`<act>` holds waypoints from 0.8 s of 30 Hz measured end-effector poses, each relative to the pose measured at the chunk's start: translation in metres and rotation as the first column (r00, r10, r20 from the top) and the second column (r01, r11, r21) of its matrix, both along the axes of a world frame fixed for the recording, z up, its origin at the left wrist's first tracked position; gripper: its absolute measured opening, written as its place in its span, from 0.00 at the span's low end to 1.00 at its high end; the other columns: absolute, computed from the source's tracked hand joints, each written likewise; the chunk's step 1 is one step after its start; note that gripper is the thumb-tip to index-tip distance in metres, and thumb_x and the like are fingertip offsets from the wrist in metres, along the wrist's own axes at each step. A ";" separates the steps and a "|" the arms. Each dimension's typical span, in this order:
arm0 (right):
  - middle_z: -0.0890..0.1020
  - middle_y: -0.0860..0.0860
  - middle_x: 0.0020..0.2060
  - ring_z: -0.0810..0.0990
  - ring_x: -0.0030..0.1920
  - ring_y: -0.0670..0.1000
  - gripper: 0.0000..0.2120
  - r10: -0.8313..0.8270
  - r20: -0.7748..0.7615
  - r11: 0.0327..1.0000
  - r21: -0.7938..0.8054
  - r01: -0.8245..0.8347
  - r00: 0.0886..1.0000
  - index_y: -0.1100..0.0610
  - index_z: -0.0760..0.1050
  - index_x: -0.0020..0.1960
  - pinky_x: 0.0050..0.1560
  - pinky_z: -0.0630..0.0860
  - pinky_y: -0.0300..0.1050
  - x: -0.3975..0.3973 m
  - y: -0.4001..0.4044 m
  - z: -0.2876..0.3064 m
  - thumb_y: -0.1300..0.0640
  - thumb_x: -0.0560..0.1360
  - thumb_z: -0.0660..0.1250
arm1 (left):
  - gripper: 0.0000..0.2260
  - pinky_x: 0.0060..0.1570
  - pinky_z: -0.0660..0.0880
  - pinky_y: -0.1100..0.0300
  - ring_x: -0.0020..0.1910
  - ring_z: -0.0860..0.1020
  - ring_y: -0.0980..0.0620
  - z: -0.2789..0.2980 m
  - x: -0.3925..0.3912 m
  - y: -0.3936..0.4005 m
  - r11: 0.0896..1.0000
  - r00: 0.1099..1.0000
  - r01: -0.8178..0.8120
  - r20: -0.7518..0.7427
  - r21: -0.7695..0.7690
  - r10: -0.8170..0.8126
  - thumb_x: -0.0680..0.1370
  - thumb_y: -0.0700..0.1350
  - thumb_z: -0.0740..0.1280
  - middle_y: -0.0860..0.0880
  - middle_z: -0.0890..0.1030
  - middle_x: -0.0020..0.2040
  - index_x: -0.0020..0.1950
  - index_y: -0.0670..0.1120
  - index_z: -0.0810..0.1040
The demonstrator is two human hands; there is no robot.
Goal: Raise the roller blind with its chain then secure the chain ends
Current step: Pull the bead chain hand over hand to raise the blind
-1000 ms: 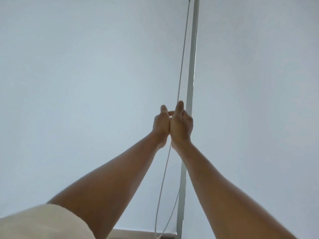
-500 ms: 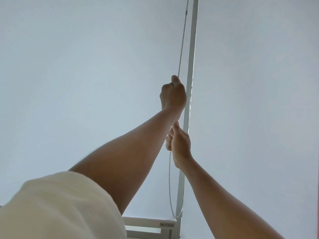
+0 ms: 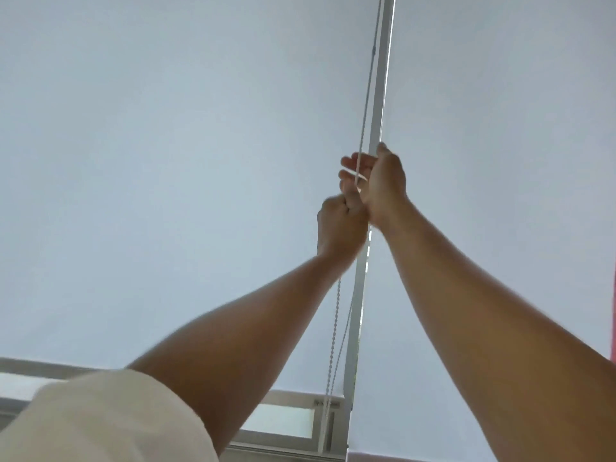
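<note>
The pale roller blind (image 3: 166, 161) fills the left of the view, and its bottom edge hangs just above a strip of window glass (image 3: 283, 418). The bead chain (image 3: 366, 95) runs down beside the white window post (image 3: 380, 95) and through both hands. My left hand (image 3: 340, 225) is a fist closed on the chain. My right hand (image 3: 376, 181) is just above it and touching it, fingers spread, with the chain lying across them. Below the hands the chain's loop (image 3: 335, 328) hangs down to the frame.
A second lowered blind (image 3: 500, 128) covers the pane right of the post. The white lower window frame (image 3: 293, 396) crosses the bottom. My cream sleeve (image 3: 100, 421) fills the lower left corner. A pink edge (image 3: 612, 348) shows at far right.
My left hand has pulled down with the chain from above. My right hand has let go lower down and risen above the left. The blind's bottom edge sits higher and more glass shows.
</note>
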State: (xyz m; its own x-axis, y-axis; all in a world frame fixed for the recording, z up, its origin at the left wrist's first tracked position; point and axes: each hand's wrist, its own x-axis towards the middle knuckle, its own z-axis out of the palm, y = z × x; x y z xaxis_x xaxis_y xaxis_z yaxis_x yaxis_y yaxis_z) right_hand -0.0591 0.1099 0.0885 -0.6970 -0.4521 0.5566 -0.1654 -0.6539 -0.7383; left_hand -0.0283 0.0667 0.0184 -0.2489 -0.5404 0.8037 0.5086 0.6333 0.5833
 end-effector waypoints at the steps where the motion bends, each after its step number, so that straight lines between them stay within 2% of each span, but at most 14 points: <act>1: 0.85 0.55 0.42 0.81 0.41 0.56 0.21 0.007 0.002 1.000 0.018 -0.007 1.000 0.60 0.76 0.47 0.42 0.76 0.47 0.004 0.002 0.009 0.46 0.82 0.54 | 0.28 0.25 0.63 0.58 0.20 0.65 0.58 -0.016 -0.001 0.000 1.000 1.000 -0.007 0.014 0.001 0.007 0.83 0.56 0.50 0.56 0.67 0.19 0.23 0.53 0.67; 4: 0.83 0.52 0.37 0.76 0.33 0.52 0.20 0.047 0.003 0.995 0.088 -0.047 0.999 0.60 0.77 0.48 0.33 0.72 0.41 0.012 0.003 0.030 0.46 0.81 0.54 | 0.26 0.27 0.57 0.57 0.22 0.57 0.55 -0.053 -0.005 -0.005 0.999 0.998 0.023 0.065 0.030 -0.025 0.83 0.57 0.51 0.54 0.58 0.21 0.26 0.51 0.56; 6: 0.74 0.49 0.28 0.65 0.23 0.48 0.18 0.001 0.035 0.993 0.115 -0.005 0.999 0.58 0.75 0.43 0.25 0.61 0.36 0.016 0.000 0.036 0.47 0.81 0.54 | 0.24 0.28 0.54 0.57 0.24 0.55 0.53 -0.063 -0.003 -0.010 0.985 0.983 0.152 0.094 0.087 -0.160 0.83 0.57 0.51 0.55 0.55 0.24 0.29 0.51 0.53; 8: 0.64 0.46 0.24 0.58 0.18 0.47 0.17 -0.120 0.061 0.988 0.110 0.112 0.991 0.53 0.70 0.35 0.21 0.56 0.34 0.018 -0.006 0.037 0.47 0.80 0.56 | 0.24 0.27 0.53 0.61 0.24 0.54 0.53 -0.061 0.001 -0.013 0.954 0.946 0.280 0.138 0.110 -0.294 0.84 0.57 0.52 0.55 0.55 0.25 0.29 0.51 0.54; 10: 0.61 0.45 0.22 0.56 0.17 0.48 0.17 -0.193 0.058 0.980 0.069 0.189 0.979 0.50 0.65 0.33 0.19 0.55 0.33 0.020 -0.010 0.035 0.47 0.79 0.58 | 0.24 0.24 0.54 0.62 0.23 0.54 0.54 -0.056 0.004 -0.017 0.924 0.906 0.363 0.184 0.121 -0.380 0.84 0.55 0.52 0.55 0.56 0.25 0.29 0.51 0.55; 13: 0.57 0.44 0.21 0.54 0.19 0.48 0.18 -0.161 0.033 0.985 -0.062 0.163 0.986 0.50 0.59 0.33 0.19 0.53 0.35 0.019 -0.014 0.031 0.46 0.78 0.58 | 0.23 0.27 0.56 0.60 0.24 0.57 0.53 -0.048 0.003 -0.026 0.907 0.873 0.384 0.251 0.173 -0.418 0.84 0.55 0.50 0.52 0.59 0.26 0.30 0.51 0.59; 15: 0.57 0.45 0.23 0.54 0.20 0.48 0.19 -0.155 0.012 0.982 -0.106 0.155 0.988 0.49 0.57 0.33 0.20 0.53 0.35 0.018 -0.015 0.026 0.45 0.78 0.58 | 0.25 0.32 0.62 0.59 0.27 0.65 0.53 -0.038 0.004 -0.031 0.876 0.852 0.400 0.242 0.270 -0.464 0.84 0.57 0.48 0.52 0.67 0.26 0.31 0.49 0.69; 17: 0.58 0.45 0.22 0.55 0.20 0.48 0.20 -0.165 -0.007 0.979 -0.123 0.163 0.986 0.50 0.59 0.32 0.21 0.54 0.35 0.017 -0.018 0.013 0.44 0.79 0.58 | 0.28 0.42 0.72 0.55 0.36 0.76 0.51 -0.021 0.005 -0.037 0.863 0.859 0.385 0.215 0.326 -0.464 0.84 0.59 0.46 0.51 0.79 0.33 0.42 0.48 0.80; 18: 0.60 0.45 0.21 0.57 0.19 0.48 0.21 -0.185 -0.019 0.976 -0.124 0.181 0.983 0.50 0.60 0.30 0.21 0.56 0.35 0.015 -0.021 0.001 0.44 0.79 0.58 | 0.28 0.47 0.74 0.54 0.40 0.79 0.51 -0.011 0.006 -0.039 0.861 0.864 0.385 0.197 0.332 -0.463 0.84 0.59 0.45 0.52 0.82 0.35 0.46 0.48 0.81; 19: 0.62 0.45 0.19 0.61 0.18 0.48 0.23 -0.225 -0.040 0.969 -0.119 0.219 0.974 0.52 0.62 0.28 0.21 0.60 0.37 0.011 -0.025 -0.014 0.44 0.79 0.59 | 0.28 0.47 0.76 0.54 0.40 0.80 0.53 -0.001 0.008 -0.040 0.856 0.866 0.398 0.172 0.331 -0.469 0.84 0.60 0.45 0.53 0.83 0.35 0.47 0.49 0.81; 21: 0.71 0.46 0.18 0.69 0.19 0.47 0.25 -0.267 -0.081 0.961 -0.100 0.259 0.960 0.55 0.72 0.27 0.21 0.66 0.38 0.006 -0.030 -0.046 0.45 0.79 0.59 | 0.26 0.37 0.77 0.59 0.34 0.82 0.54 0.020 0.014 -0.038 0.849 0.863 0.413 0.155 0.329 -0.480 0.84 0.60 0.46 0.53 0.84 0.33 0.49 0.49 0.80; 22: 0.73 0.46 0.19 0.70 0.20 0.47 0.25 -0.236 -0.080 0.969 -0.091 0.228 0.969 0.53 0.76 0.28 0.21 0.66 0.38 0.005 -0.032 -0.060 0.45 0.80 0.59 | 0.26 0.35 0.76 0.60 0.34 0.83 0.53 0.031 0.017 -0.034 0.853 0.864 0.409 0.164 0.325 -0.476 0.84 0.59 0.46 0.51 0.86 0.36 0.52 0.48 0.81; 24: 0.68 0.44 0.20 0.63 0.19 0.45 0.26 -0.136 -0.046 0.988 -0.079 0.132 0.990 0.51 0.73 0.25 0.20 0.59 0.35 0.006 -0.034 -0.081 0.45 0.80 0.59 | 0.26 0.39 0.75 0.58 0.39 0.82 0.51 0.053 0.020 -0.024 0.862 0.865 0.410 0.172 0.297 -0.471 0.85 0.58 0.46 0.49 0.85 0.42 0.55 0.46 0.80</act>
